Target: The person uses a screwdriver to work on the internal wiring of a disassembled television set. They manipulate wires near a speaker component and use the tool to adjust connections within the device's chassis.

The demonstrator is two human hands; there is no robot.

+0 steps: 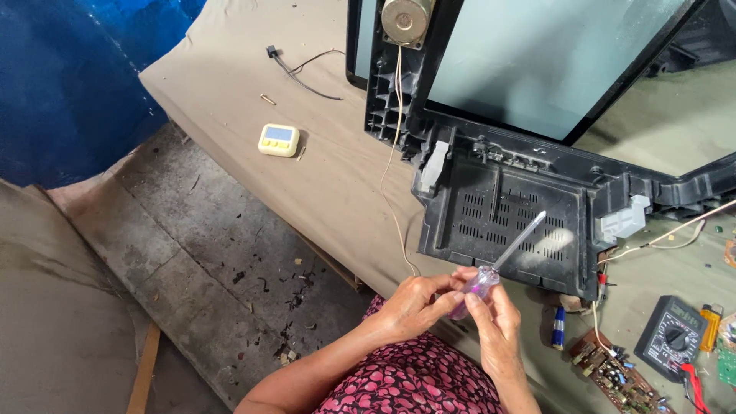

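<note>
Both hands hold one screwdriver (502, 257) with a clear purple handle and a metal shaft pointing up and to the right. My left hand (414, 305) grips the handle from the left. My right hand (497, 326) pinches the handle from the right and below. The shaft tip lies over the vented black plastic back frame (498, 211) of a dismantled television, whose pale screen panel (537, 54) lies face down. A round speaker (405, 21) sits at the frame's top corner, and a thin wire (391, 161) runs down from it.
A small yellow timer (279, 140) and a black cable (303, 73) lie on the beige cloth (230, 69). At the right are a black multimeter (675, 337), a brown circuit board (613, 376), a blue-capped pen-like item (558, 328) and a yellow lighter (711, 322). Concrete floor with debris lies to the left.
</note>
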